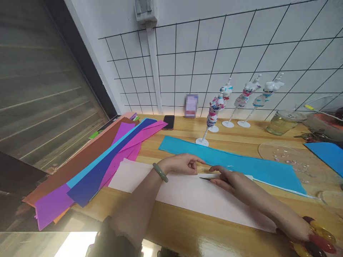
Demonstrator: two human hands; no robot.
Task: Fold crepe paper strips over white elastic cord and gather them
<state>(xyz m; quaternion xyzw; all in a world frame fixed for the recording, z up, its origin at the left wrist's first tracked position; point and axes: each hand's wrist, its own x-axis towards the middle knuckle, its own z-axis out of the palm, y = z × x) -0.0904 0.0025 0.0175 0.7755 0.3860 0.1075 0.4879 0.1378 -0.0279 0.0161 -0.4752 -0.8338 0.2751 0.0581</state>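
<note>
Beaded bracelet (323, 237) foreground. Right hand (232, 182) gripping dark pointed tool (205, 179); left hand (183, 164) half-curled on pale sheet (193, 198), grip unclear. Blue strip (233, 157) beyond, mannequins (213, 111) behind.

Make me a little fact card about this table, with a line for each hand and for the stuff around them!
Left hand: at the white sheet's far edge, index finger stretched out
Right hand: holding a thin, dark, pointed tool; exact kind unclear
Beyond the hands: long blue strip
Left side: overlapping coloured sheets, including purple, pink and brown
Back: black phone lying flat; four small mannequins on white stands
Right side: glass jar with yellowish contents
</note>
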